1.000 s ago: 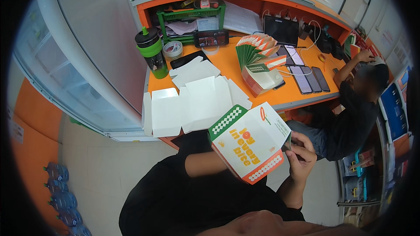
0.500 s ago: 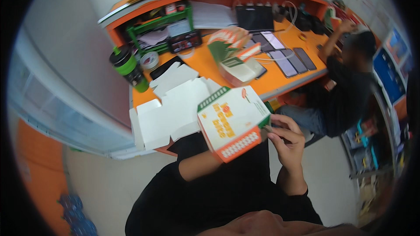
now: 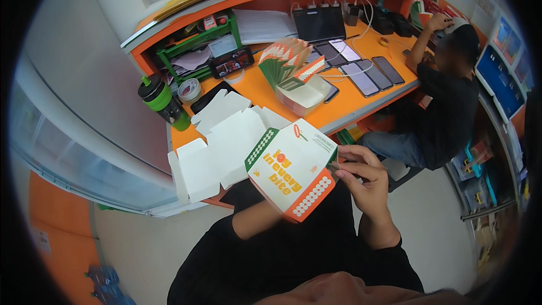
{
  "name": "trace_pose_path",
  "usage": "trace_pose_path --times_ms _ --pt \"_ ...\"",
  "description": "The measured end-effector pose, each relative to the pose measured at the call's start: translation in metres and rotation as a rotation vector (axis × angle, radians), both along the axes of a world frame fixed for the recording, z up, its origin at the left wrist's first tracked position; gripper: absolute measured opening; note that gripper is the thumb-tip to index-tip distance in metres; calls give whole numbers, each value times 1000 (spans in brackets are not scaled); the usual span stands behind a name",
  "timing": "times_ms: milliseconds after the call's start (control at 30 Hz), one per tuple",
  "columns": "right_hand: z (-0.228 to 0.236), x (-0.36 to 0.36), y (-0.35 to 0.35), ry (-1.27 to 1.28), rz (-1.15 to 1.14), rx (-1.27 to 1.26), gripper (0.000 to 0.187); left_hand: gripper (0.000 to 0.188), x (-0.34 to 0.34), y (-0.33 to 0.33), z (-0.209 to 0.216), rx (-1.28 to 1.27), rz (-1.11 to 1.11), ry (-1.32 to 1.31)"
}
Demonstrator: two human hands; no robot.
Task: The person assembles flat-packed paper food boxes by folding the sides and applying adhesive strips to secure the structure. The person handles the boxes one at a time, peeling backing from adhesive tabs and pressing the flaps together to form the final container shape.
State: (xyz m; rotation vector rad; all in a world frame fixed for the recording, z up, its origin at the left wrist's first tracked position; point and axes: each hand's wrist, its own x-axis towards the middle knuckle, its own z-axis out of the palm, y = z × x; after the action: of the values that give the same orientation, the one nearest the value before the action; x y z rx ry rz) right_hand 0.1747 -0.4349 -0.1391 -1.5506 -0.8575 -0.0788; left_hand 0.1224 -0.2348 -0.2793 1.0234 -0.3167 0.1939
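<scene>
I hold a white, orange and green cardboard food box (image 3: 291, 166) above my lap, in front of the desk's edge. My left forearm (image 3: 257, 220) reaches behind the box; the hand itself is hidden, and the box rests on it. At the box's right corner, my right hand (image 3: 366, 178) pinches a green side flap between thumb and fingers. Flat white cardboard blanks (image 3: 200, 161) lie just beyond the box, overlapping at the left of the desk. Farther back stands a nested stack of folded boxes (image 3: 288, 79) in the same colours.
Several phones (image 3: 361, 79) and a cable lie on the orange desk (image 3: 333, 116). A black laptop-like screen (image 3: 320, 24), a propped phone (image 3: 232, 63), green rack (image 3: 197, 48), tape roll (image 3: 189, 89) and green tumbler (image 3: 164, 101) stand around. A person in black (image 3: 446, 96) sits at the right.
The food box has turned slightly and shifted a little left and down. My right hand stays pinching the same corner. The view has shifted slightly.
</scene>
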Motion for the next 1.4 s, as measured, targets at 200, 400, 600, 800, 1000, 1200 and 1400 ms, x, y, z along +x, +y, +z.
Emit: trace_pose_path --times_ms 200,400,600,800,1000,1200,1400 --pt "0 -3 0 6 -24 -15 18 71 2 -8 -3 -128 -64 44" --pt "1 -3 -2 -7 -29 -75 17 72 9 -8 -12 -365 -213 102" --pt "3 -5 1 -32 -50 -96 16 73 10 -6 -22 -582 -345 146" --pt "-8 -9 10 6 -72 -14 16 74 13 -2 -39 -799 -472 146" --pt "-21 -9 14 -181 -198 3 15 75 2 1 -19 -1032 -584 152" --pt "-17 -8 19 -439 -243 -45 17 74 4 -2 -31 -1111 -645 119" --pt "-24 -13 18 -291 -186 -23 19 71 -13 6 1 -1040 -664 130"
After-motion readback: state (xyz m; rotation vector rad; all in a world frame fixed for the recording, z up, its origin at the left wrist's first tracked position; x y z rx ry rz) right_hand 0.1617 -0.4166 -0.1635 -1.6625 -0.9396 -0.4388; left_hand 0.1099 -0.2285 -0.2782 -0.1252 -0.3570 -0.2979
